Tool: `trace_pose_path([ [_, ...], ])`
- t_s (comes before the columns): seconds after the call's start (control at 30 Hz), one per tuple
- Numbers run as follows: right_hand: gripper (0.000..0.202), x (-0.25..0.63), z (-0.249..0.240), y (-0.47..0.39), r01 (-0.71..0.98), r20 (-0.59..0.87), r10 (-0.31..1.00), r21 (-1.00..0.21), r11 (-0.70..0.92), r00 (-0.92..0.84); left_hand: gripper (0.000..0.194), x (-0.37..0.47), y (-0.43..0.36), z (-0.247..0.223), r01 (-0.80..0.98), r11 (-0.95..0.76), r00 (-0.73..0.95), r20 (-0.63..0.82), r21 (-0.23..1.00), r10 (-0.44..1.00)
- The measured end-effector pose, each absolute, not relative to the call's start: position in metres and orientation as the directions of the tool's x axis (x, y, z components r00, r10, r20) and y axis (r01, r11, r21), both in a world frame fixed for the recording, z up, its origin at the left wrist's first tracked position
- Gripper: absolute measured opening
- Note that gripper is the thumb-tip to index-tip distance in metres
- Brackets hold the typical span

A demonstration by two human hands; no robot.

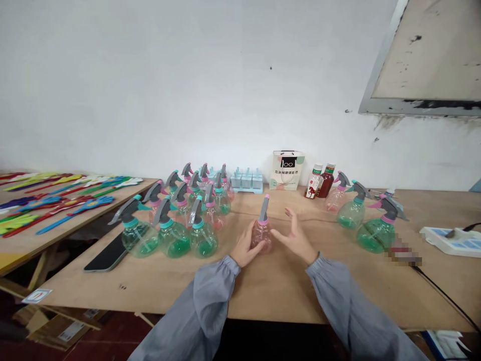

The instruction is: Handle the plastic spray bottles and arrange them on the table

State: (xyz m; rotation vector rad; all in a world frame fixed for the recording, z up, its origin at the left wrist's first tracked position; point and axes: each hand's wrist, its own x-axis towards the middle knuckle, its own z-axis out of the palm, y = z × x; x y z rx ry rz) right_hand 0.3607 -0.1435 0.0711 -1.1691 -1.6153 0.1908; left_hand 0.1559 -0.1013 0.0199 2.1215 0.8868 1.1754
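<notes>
A pink see-through spray bottle [262, 235] with a grey and pink trigger head stands upright on the brown table in front of me. My left hand [245, 246] is curled around its left side, thumb across the front. On the other side my right hand [295, 238] is open, fingers raised and apart, its thumb close to the bottle; whether it touches I cannot tell. Several more spray bottles, green ones [173, 239] and pink ones [215, 215], stand grouped to the left. To the right are a pink bottle [335, 196] and two green bottles [376, 233].
A phone [105, 252] lies by the left group. Along the wall are a light-blue mould set [246, 181], a paper bag [287, 170] and two drink bottles [319, 181]. A power strip [453, 241] with a cable lies right. Colourful hand-shaped pieces [75, 200] cover the left table.
</notes>
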Motion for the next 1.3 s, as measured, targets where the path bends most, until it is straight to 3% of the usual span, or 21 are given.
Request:
trace_pose_path([
  [0.1, 0.096, 0.328, 0.082, -0.124, 0.458, 0.615, 0.787, -0.713, 0.531, 0.045, 0.082, 0.157, -0.107, 0.024, 0.271, -0.691, 0.504, 0.514, 0.670, 0.695],
  [0.2, 0.080, 0.317, 0.089, -0.115, 0.321, 0.585, 0.807, -0.782, 0.534, 0.084, 0.069, 0.144, -0.112, 0.031, 0.342, -0.762, 0.435, 0.626, 0.550, 0.647],
  [0.27, 0.070, 0.319, 0.089, -0.113, 0.256, 0.545, 0.833, -0.821, 0.509, 0.093, 0.055, 0.127, -0.115, 0.036, 0.452, -0.764, 0.198, 0.783, 0.461, 0.590],
  [0.33, 0.065, 0.324, 0.087, -0.113, 0.220, 0.514, 0.852, -0.846, 0.485, 0.100, 0.051, 0.104, -0.118, 0.042, 0.582, -0.689, -0.159, 0.892, 0.432, 0.424],
  [0.4, 0.064, 0.330, 0.084, -0.113, 0.210, 0.501, 0.860, -0.855, 0.474, 0.098, 0.061, 0.079, -0.120, 0.048, 0.656, -0.586, -0.439, 0.872, 0.476, 0.216],
  [0.47, 0.062, 0.334, 0.080, -0.111, 0.220, 0.501, 0.862, -0.852, 0.475, 0.077, 0.072, 0.057, -0.119, 0.053, 0.653, -0.521, -0.527, 0.824, 0.550, 0.209],
  [0.57, 0.062, 0.339, 0.076, -0.107, 0.227, 0.503, 0.862, -0.848, 0.478, 0.064, 0.072, 0.040, -0.116, 0.053, 0.579, -0.453, -0.454, 0.729, 0.679, 0.513],
  [0.63, 0.063, 0.343, 0.074, -0.104, 0.224, 0.510, 0.855, -0.848, 0.481, 0.095, 0.063, 0.041, -0.115, 0.048, 0.579, -0.404, -0.386, 0.675, 0.708, 0.629],
  [0.8, 0.062, 0.357, 0.071, -0.103, 0.165, 0.525, 0.824, -0.851, 0.499, 0.211, 0.044, 0.081, -0.125, 0.037, 0.722, -0.364, -0.231, 0.701, 0.588, 0.675],
  [1.0, 0.032, 0.374, 0.074, -0.104, -0.017, 0.344, 0.866, -0.926, 0.376, 0.363, 0.053, 0.117, -0.110, 0.052, 0.693, -0.413, 0.000, 0.572, 0.591, 0.820],
  [1.13, 0.025, 0.379, 0.079, -0.107, -0.297, 0.237, 0.939, -0.904, 0.307, 0.249, 0.055, 0.125, -0.080, 0.061, 0.614, -0.511, 0.142, 0.552, 0.602, 0.821],
  [1.3, 0.024, 0.369, 0.078, -0.113, -0.456, 0.156, 0.986, -0.875, 0.162, 0.050, 0.079, 0.132, -0.061, 0.041, 0.484, -0.472, 0.038, 0.521, 0.737, 0.853],
])
